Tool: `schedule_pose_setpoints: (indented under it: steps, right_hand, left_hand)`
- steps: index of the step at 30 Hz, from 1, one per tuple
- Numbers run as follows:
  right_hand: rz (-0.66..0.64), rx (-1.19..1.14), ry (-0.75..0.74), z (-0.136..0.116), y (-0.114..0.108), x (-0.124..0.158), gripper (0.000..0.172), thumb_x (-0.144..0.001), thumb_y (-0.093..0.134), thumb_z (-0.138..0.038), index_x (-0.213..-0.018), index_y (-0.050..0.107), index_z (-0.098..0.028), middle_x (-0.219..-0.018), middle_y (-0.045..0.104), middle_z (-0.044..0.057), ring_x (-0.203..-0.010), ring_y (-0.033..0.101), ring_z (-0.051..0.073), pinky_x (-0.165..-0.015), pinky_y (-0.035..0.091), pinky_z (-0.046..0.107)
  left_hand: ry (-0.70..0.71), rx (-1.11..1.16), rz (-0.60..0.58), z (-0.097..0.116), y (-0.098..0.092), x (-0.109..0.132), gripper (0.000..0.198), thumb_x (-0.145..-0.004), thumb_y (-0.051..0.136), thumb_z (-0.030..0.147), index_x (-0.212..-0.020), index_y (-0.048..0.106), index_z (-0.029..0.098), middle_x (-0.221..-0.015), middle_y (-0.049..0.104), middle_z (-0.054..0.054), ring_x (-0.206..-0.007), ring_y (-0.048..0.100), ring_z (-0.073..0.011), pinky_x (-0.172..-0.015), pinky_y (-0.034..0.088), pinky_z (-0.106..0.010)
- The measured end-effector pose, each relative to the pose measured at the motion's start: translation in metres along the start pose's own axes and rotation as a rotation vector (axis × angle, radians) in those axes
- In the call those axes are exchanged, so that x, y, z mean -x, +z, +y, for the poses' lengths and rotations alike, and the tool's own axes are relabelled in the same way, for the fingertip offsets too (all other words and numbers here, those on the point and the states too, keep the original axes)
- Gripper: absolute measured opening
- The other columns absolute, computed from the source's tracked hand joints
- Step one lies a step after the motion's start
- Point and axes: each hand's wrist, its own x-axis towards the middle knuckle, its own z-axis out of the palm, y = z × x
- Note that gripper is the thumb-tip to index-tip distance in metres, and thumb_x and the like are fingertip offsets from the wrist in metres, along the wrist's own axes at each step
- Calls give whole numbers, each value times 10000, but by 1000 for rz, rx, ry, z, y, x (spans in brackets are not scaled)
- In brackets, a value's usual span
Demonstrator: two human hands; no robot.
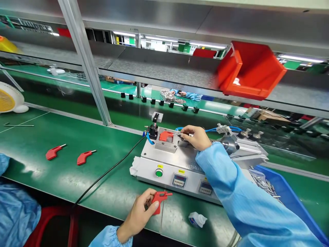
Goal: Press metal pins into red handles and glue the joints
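Note:
My left hand [138,212] is closed around a red gun-shaped plastic part [157,203], held low in front of the machine with its narrow red end pointing right. My right hand [195,136] reaches over the metal press fixture [166,146], thumb and fingers pinched on a thin metal rod [177,134]. That rod meets the right side of a second red plastic part [164,136], which lies in the fixture. Whether the rod is inside this part I cannot tell.
Two red parts with metal rods [53,152] lie on the green bench at left. A small white bottle [197,219] lies near the front edge. At right is a blue tray [290,202] with metal rods. A black cable [110,168] crosses the bench; an orange bin [253,73] sits above.

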Motion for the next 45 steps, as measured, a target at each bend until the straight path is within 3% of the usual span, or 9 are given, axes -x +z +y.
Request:
schedule_pose_setpoints:
  steps: [11, 19, 22, 25, 28, 32, 38, 42, 45]
  right_hand:
    - [-96, 92, 23, -7, -5, -6, 93, -795, 714, -166, -745, 778, -210, -821, 792, 21, -809, 748, 201, -828, 608, 308]
    - [-81, 199, -102, -12, -12, -1, 360, -897, 545, -106, -1012, 863, -232, -1189, 799, 64, -1069, 761, 238, -990, 627, 375]
    - [-149, 367, -165, -13, -12, 3, 308, -894, 594, -114, -936, 870, -244, -1163, 802, 68, -1114, 743, 275, -1023, 612, 414]
    - [-127, 479, -142, -19, -10, 3, 267, -904, 613, -121, -887, 857, -226, -1151, 800, 86, -1119, 729, 299, -975, 614, 419]
    - [-121, 474, -183, -30, -3, -4, 248, -924, 634, -124, -993, 853, -217, -1201, 784, 91, -1134, 720, 289, -1018, 598, 422]
    - [-259, 488, -266, -46, 14, -18, 242, -928, 702, -136, -1107, 837, -226, -1268, 759, 91, -1143, 707, 270, -1012, 591, 397]
    - [-292, 574, -221, -58, 29, -32, 161, -880, 764, -97, -980, 810, -215, -1155, 760, 107, -1113, 689, 309, -894, 584, 393]
    - [-305, 610, -220, -64, 29, -35, 105, -861, 796, -109, -858, 782, -213, -1117, 755, 119, -1071, 690, 306, -848, 583, 380]
    - [-288, 599, -241, -71, 16, -41, 75, -894, 763, -136, -878, 772, -209, -1142, 750, 111, -1078, 689, 285, -914, 581, 379]
  left_hand:
    - [-17, 27, -31, 4, -1, 0, 480, -1006, 633, 653, -1081, 716, 186, -811, 674, -18, -727, 568, -172, -700, 446, -282]
    - [-7, 34, -31, 1, -3, 1, 445, -1024, 630, 621, -1094, 706, 189, -811, 660, -10, -733, 554, -167, -700, 429, -280]
    - [-10, 40, -36, 2, -3, 1, 452, -1022, 633, 631, -1097, 707, 191, -811, 652, -7, -729, 544, -165, -690, 419, -277]
    - [-14, 42, -40, 3, -2, 1, 467, -1011, 645, 646, -1088, 710, 191, -822, 661, -13, -734, 553, -167, -692, 425, -277]
    - [-15, 52, -23, 1, -2, 1, 471, -1015, 642, 648, -1097, 708, 188, -878, 695, -32, -766, 576, -172, -717, 451, -280]
    - [-15, 87, 23, -4, -2, -1, 480, -1025, 632, 653, -1127, 690, 188, -966, 728, -59, -833, 616, -186, -769, 497, -292]
    - [-29, 213, 65, -2, -1, 0, 527, -985, 696, 674, -1215, 629, 205, -953, 722, -46, -812, 637, -182, -752, 526, -289]
    - [-44, 280, 48, 4, -1, 1, 634, -987, 691, 679, -1417, 554, 234, -1019, 742, -61, -847, 678, -199, -768, 554, -306]
    - [-43, 312, 39, 6, -3, 1, 628, -982, 697, 685, -1402, 573, 236, -1094, 743, -84, -934, 703, -217, -849, 572, -332]
